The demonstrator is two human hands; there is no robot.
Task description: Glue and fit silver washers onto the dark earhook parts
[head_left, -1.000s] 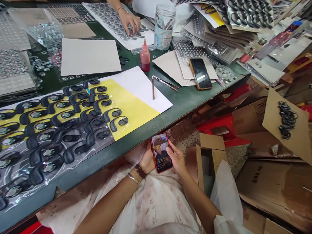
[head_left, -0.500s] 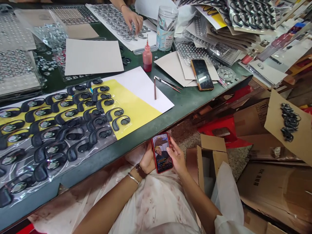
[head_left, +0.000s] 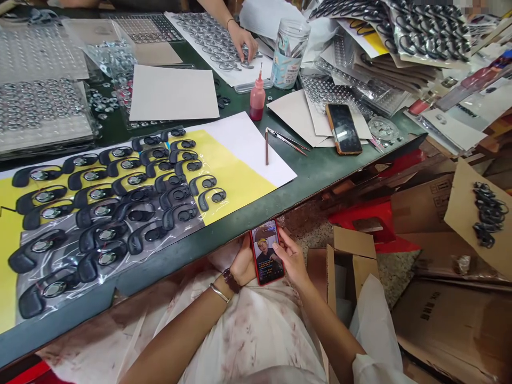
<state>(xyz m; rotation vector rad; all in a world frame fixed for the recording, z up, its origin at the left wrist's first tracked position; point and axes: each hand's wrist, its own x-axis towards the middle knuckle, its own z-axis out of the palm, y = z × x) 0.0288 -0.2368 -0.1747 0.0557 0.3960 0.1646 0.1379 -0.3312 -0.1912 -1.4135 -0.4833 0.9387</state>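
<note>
The left hand [head_left: 243, 264] cups the red-cased smartphone [head_left: 267, 252] from behind, the right hand [head_left: 294, 260] grips its right edge, low over the lap just near of the green table [head_left: 320, 165]; a firm left cradle should make thumbing steady.

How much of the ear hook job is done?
Done: rows of black ear hooks lie on the yellow sheet. In hand: only a red phone, held by left hand and right hand below the table edge. Left: the sheet's right end is bare; the brush and red bottle sit untouched.
</note>
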